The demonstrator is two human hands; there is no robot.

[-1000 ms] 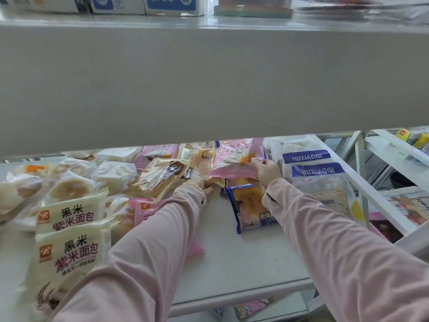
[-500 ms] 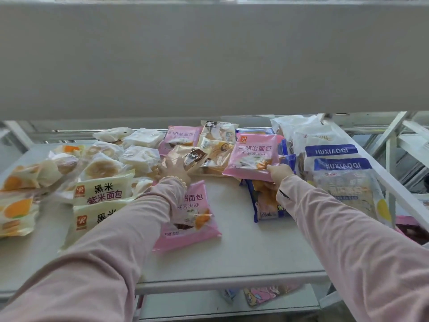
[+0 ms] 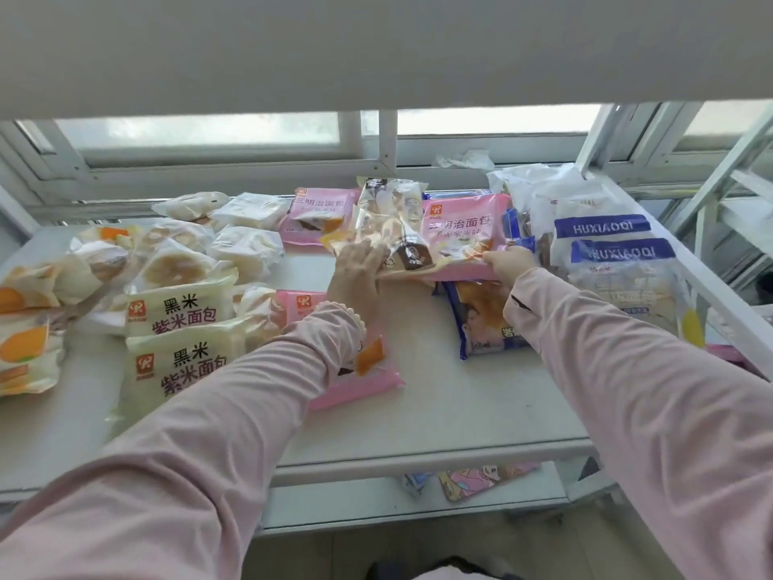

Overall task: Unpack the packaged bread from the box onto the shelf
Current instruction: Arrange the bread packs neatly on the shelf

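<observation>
**At the shelf's far middle, both hands meet on two overlapping packets**

Toward the back of the white shelf (image 3: 439, 412), straight ahead of the person, a pink packet (image 3: 464, 228) of sandwich bread lies flat with a clear packet (image 3: 391, 228) overlapping its left edge. The right hand (image 3: 508, 265) is the nearer one to the pink packet and pinches its near edge between thumb and fingers. The left hand (image 3: 355, 270) lies with its fingers spread flat on the near end of the clear packet, pressing rather than gripping. The two hands are close together but not touching.

Both packets seem to have their long axes running away from the person toward the window (image 3: 209, 127), so the coming move probably means a slide or lift along that line. The pink packet's near end rests on a blue packet (image 3: 481, 324), which could drag along with it.

Room is tight. White bags (image 3: 615, 253) stand just to the right, a second pink packet (image 3: 359, 383) lies under the left forearm, and cream packets (image 3: 180, 316) crowd the left side. Bare shelf shows only at the near edge. An upper board (image 3: 376, 48) hangs overhead, limiting any lift, and a lower shelf (image 3: 418, 500) shows beneath.
</observation>
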